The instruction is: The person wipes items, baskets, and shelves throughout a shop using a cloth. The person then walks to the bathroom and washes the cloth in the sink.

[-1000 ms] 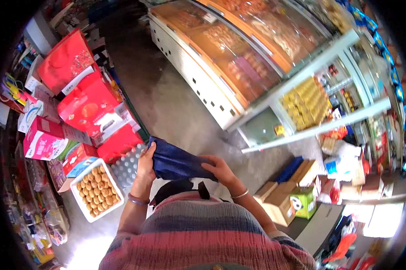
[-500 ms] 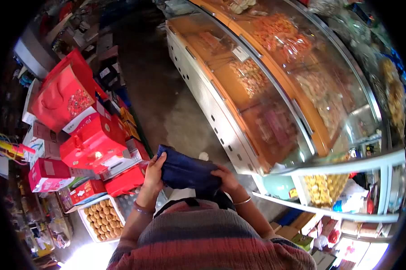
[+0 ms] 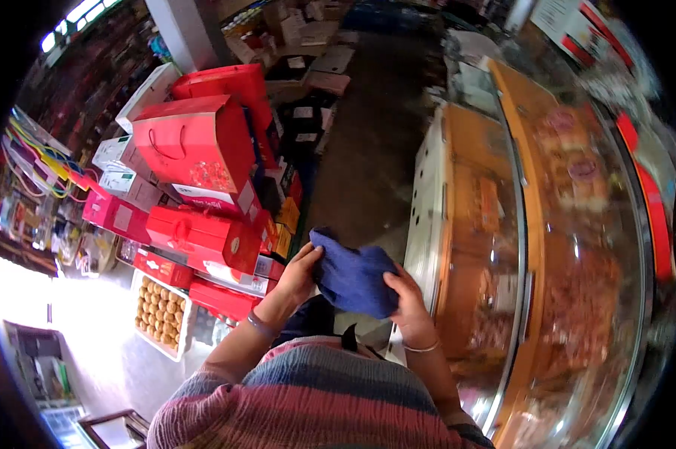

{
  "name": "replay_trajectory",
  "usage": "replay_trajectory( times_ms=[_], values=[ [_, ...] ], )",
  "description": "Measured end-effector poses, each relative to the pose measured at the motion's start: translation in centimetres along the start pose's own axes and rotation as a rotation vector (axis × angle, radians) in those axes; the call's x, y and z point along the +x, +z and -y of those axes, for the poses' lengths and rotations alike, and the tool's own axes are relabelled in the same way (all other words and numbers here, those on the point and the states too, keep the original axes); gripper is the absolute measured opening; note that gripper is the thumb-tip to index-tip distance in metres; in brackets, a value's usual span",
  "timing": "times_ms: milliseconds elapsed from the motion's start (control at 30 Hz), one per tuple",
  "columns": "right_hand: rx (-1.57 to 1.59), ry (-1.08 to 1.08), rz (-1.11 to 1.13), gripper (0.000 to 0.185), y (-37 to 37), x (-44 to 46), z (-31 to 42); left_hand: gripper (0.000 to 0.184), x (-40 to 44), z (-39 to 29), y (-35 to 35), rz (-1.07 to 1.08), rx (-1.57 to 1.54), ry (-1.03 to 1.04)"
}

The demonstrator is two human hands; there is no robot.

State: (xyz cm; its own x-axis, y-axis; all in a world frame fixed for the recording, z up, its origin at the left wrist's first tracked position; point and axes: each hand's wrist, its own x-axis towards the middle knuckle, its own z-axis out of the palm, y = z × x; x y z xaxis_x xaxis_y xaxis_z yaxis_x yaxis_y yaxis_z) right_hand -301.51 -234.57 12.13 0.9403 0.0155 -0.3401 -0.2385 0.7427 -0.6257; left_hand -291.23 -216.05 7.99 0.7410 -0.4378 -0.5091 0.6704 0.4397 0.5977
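A dark blue cloth (image 3: 357, 275) is held between my two hands in front of my striped shirt. My left hand (image 3: 300, 271) grips its left edge, the thumb on top. At the right edge, my right hand (image 3: 409, 298) pinches the cloth with the thumb over it. The cloth looks bunched and folded, and the fingers beneath it are partly hidden.
Red gift boxes (image 3: 196, 146) are stacked on the left, with a white tray (image 3: 182, 346) of round brown items below them. A glass-topped display case (image 3: 529, 299) runs along the right. Dark floor (image 3: 364, 142) lies between them.
The view has turned, so the display case now stands along the right and the boxes nearer the middle. The cloth is more bunched and raised, still held in both hands.
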Motion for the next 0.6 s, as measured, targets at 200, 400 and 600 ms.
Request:
replay_trajectory(
  times_ms=[200, 400, 600],
  values=[
    [-0.4, 0.151, 0.426, 0.043, 4.6, 17.7, 3.6, 0.039, 14.0, -2.9, -2.2, 0.368, -0.188, 0.189],
    [-0.636, 0.208, 0.568, 0.042, 7.5, 31.6, 11.7, 0.038, 26.4, -12.5, 4.8, 0.472, -0.202, 0.348],
    [-0.792, 0.154, 0.515, 0.042, 4.6, 43.8, 21.3, 0.038, 41.5, -18.7, 10.6, 0.528, -0.109, 0.173]
  ],
)
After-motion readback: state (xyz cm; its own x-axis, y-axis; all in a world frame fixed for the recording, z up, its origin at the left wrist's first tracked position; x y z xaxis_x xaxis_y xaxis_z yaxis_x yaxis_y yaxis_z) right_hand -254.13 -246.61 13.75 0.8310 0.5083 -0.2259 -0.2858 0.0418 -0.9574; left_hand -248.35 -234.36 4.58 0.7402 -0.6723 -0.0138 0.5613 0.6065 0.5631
